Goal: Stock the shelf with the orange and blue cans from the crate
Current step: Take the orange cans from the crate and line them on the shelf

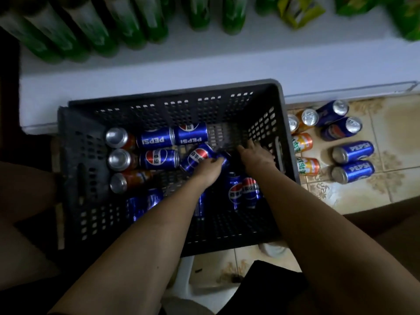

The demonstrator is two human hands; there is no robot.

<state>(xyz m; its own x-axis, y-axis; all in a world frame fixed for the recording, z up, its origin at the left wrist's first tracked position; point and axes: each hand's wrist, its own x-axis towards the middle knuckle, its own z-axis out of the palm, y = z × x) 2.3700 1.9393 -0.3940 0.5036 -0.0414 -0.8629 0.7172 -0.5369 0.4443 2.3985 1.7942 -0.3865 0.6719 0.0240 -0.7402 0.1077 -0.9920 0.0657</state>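
- Down inside the dark perforated plastic crate (281, 114), both hands are among the loose cans, so the step in hand looks like picking the next ones to carry out.
- Left hand (208, 170): its grip is curled round the near end of a blue Pepsi aluminium can (197, 156) lying tilted on the crate floor.
- Right hand (255, 153): fingers stretched forward and flat, grip open with nothing in it; it hovers just right of that can, near the crate's right wall.
- Left of the left grip lie more blue cans and three orange aluminium cans (122, 137) on their sides.
- Right of the right grip, outside the crate, a cluster of orange and blue cans (353, 150) lies on the patterned floor tiles (386, 123).
- Beyond both grips runs the white shelf (204, 64), bare at its near edge, green bottles (95, 30) behind.
- Next, I judge, the left grip must lift its can clear of the wall, while the right closes on another.
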